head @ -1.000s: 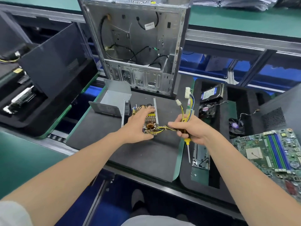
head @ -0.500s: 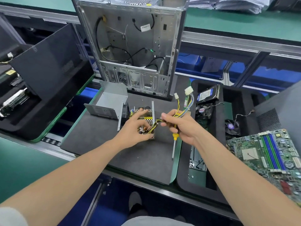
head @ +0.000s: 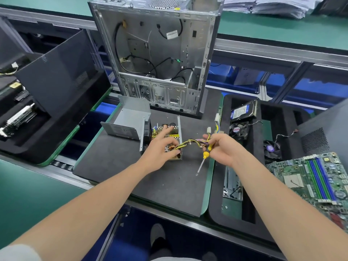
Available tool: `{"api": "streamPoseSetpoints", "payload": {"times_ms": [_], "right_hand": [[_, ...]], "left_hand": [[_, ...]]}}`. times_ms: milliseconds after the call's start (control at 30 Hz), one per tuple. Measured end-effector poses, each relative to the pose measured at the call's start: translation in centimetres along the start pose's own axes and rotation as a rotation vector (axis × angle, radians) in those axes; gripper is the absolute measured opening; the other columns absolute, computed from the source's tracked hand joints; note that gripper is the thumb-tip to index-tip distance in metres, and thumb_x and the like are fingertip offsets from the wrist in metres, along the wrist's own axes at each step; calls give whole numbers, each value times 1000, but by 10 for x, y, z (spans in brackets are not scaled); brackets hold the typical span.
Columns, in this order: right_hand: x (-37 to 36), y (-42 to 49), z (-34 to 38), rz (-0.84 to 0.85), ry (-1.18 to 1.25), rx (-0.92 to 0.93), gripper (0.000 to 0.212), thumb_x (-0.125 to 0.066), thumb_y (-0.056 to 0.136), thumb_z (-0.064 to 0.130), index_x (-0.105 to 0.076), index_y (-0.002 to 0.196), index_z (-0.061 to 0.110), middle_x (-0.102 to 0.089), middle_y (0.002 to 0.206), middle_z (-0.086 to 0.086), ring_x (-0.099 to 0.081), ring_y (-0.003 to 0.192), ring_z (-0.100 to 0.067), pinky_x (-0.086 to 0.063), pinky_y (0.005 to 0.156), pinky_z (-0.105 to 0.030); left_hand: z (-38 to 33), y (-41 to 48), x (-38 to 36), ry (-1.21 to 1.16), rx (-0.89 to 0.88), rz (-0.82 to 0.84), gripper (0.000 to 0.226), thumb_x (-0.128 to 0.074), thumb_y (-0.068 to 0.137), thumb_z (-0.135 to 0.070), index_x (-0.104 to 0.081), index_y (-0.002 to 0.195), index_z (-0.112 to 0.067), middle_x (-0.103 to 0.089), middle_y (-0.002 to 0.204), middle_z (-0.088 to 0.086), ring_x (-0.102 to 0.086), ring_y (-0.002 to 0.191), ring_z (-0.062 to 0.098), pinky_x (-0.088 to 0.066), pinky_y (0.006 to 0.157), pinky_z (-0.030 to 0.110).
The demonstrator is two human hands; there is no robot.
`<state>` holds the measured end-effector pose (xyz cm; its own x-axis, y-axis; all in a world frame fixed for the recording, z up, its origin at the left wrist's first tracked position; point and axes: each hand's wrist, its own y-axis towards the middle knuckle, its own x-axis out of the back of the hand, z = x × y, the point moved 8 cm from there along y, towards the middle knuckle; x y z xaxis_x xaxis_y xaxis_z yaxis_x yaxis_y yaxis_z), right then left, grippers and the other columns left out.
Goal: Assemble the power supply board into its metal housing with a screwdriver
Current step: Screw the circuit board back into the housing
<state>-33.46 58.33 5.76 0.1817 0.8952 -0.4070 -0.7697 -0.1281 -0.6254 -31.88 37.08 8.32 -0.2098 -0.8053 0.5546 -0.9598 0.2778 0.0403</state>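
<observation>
**Board steadied on the tabletop, wires drawn aside**

The board (head: pixel 166 137) lies on the tabletop (head: pixel 122 166) just right of the grey housing (head: pixel 130 119). Its long axis runs away from the person, and its wires (head: pixel 190 143) trail right. The left hand (head: pixel 160 149) grips it from above. The right hand (head: pixel 222 149) has its fingers clenched round the screwdriver (head: pixel 205 155) and wires, shaft pointing down-left. The board looks light, stiff and fragile, so it is best taken by its edges.
</observation>
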Motion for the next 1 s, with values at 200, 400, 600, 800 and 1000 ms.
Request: {"api": "streamPoseSetpoints", "payload": {"times_ms": [200, 400, 600, 800, 1000], "right_hand": [[14, 16, 1, -81, -360, 173, 20, -52, 99, -16, -63, 116, -12, -60, 82, -14, -60, 78, -32, -53, 67, -31], [19, 13, -21, -286, -611, 352, 35, -91, 80, 14, -75, 111, 12, -61, 80, -2, -58, 72, -19, -56, 77, -38], [14, 4, -23, -340, -736, 521, 25, -86, 83, 31, -75, 105, 38, -74, 88, 12, -63, 66, 5, -49, 67, -12], [31, 2, -13, -403, -606, 451, 28, -68, 83, -1, -77, 97, 21, -78, 97, -3, -73, 96, -29, -60, 90, -45], [19, -39, 10, -356, -616, 755, 35, -58, 75, 4, -51, 102, 25, -63, 108, -11, -63, 63, -22, -49, 60, -23]], "left_hand": [[0, 7, 0, 15, 16, 26, 18, -77, 90, -22, -65, 89, -35, -24, 168, -4, -3, 158, 11, -16, 126, 46], [0, 6, 1, -26, 45, 13, 18, -80, 86, -20, -69, 86, -34, -27, 166, -8, -5, 158, 10, -18, 125, 51], [1, 7, 3, -69, 84, -5, 17, -83, 84, -18, -74, 86, -32, -31, 162, -10, -11, 157, 11, -18, 126, 49], [2, 8, 2, -115, 97, -14, 20, -90, 76, -19, -76, 80, -33, -35, 160, -12, -15, 156, 10, -20, 122, 38], [3, 5, 4, -84, 63, -27, 20, -91, 76, -22, -74, 73, -34, -35, 162, -12, -16, 156, 8, -18, 120, 37]]}}
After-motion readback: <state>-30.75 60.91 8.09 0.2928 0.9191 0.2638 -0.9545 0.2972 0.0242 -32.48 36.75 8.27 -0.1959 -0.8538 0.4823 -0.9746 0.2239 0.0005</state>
